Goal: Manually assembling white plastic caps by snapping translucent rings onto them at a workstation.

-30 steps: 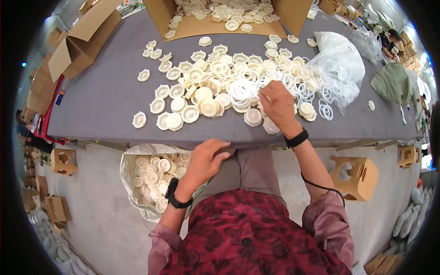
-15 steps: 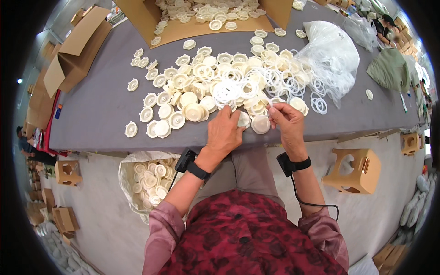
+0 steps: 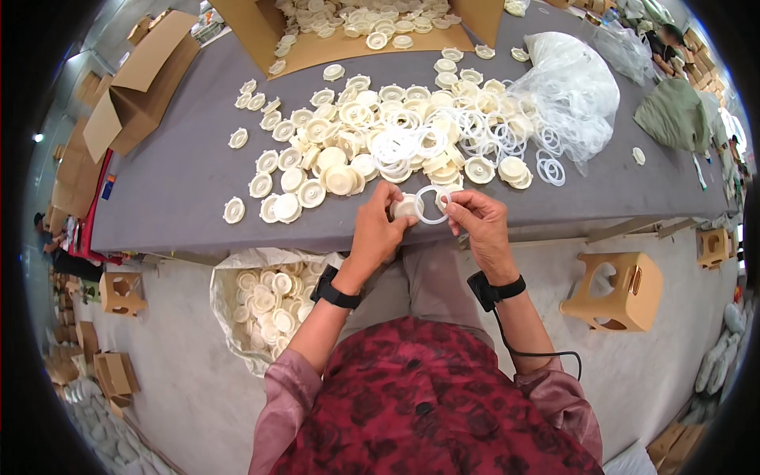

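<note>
At the table's near edge, my left hand [image 3: 377, 226] grips a round cream plastic cap [image 3: 404, 207] between thumb and fingers. Just right of it, a thin translucent white ring [image 3: 420, 214] is pinched upright in the fingertips of my right hand [image 3: 481, 229]. The ring overlaps the cap's right side; whether they touch, I cannot tell. Another cream cap [image 3: 453, 188] lies behind the ring, partly covered by it and by my right fingers. Beyond both hands spreads a heap of similar caps [image 3: 339, 179], with many loose white rings [image 3: 393, 148] on top.
A cardboard box [image 3: 245, 36] of caps lies open at the back. A clear plastic bag [image 3: 582, 87] is right of the heap. Below the table's left front edge, a white sack [image 3: 226, 317] holds caps. A tan stool [image 3: 625, 289] stands right; an open carton [image 3: 142, 87] sits far left.
My right hand has come away from the heap and lower, bringing a ring beside the cap. My left hand has shifted slightly left with its cap. The view has moved a little.
</note>
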### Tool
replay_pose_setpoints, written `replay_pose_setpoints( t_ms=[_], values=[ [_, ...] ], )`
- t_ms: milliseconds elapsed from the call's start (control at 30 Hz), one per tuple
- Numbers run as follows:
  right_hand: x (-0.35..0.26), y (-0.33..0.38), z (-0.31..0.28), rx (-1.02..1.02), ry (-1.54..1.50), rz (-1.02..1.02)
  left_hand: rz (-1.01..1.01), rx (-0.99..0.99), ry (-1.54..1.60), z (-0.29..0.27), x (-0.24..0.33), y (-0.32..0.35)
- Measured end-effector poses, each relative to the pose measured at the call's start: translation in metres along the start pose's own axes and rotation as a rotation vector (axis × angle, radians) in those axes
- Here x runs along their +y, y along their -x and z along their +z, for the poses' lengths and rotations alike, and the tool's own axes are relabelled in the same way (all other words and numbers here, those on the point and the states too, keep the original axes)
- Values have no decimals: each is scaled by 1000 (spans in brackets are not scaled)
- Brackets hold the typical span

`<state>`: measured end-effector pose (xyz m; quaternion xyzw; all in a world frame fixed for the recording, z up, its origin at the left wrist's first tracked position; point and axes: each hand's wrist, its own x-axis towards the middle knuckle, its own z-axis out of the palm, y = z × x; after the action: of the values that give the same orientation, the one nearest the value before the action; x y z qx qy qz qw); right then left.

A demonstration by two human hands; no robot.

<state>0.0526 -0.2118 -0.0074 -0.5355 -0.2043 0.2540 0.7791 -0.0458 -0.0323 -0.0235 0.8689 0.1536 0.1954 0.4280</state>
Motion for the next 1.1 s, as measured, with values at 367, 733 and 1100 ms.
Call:
replay_pose_setpoints(
  t_ms=[367,733,1100],
  values=[
    [10,20,30,-23,17,27,-305,-40,1039,-21,1,42],
    [27,31,51,-32,210,90,-246,10,1133,-26,1,72],
    [31,35,58,-28,219,97,-408,27,1312,-28,-15,79]
  ],
)
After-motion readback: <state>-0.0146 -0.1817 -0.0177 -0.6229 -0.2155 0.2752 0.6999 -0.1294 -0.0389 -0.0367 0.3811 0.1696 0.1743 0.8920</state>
